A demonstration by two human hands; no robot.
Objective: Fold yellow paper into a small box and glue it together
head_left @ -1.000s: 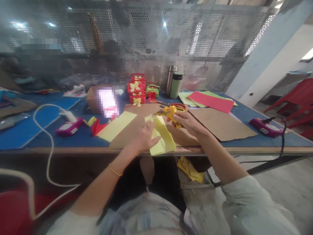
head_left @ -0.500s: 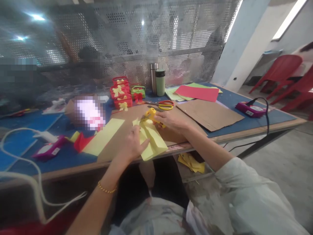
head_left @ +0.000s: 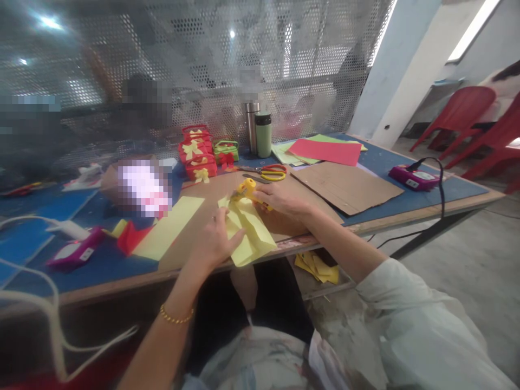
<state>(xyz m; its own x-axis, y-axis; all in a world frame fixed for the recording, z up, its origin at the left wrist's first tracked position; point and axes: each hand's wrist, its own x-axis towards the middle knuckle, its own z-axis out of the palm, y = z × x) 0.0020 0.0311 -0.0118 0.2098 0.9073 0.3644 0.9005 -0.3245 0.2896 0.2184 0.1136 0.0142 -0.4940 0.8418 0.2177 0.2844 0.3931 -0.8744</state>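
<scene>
My left hand (head_left: 215, 238) holds a folded light-yellow paper (head_left: 252, 241) by its left side, thumb lying across it. The paper has upright creased flaps and stands near the table's front edge. My right hand (head_left: 282, 200) is closed around a yellow glue gun (head_left: 247, 187), whose tip points left and down at the paper's upper edge. Whether the tip touches the paper, I cannot tell. Under both hands lies a brown cardboard sheet (head_left: 181, 252). Just behind the glue gun rest yellow-and-red-handled scissors (head_left: 273, 172).
Red paper boxes with yellow bows (head_left: 197, 154), a small green box (head_left: 226, 152) and two bottles (head_left: 264, 135) stand at the back. Yellow paper (head_left: 169, 227) lies left; cardboard (head_left: 349, 187) and coloured sheets (head_left: 325, 151) lie right. Purple corded devices (head_left: 77, 249) sit at both sides.
The view has shifted slightly to the right. My hands, the glue gun and the folded paper keep nearly the same positions relative to each other.
</scene>
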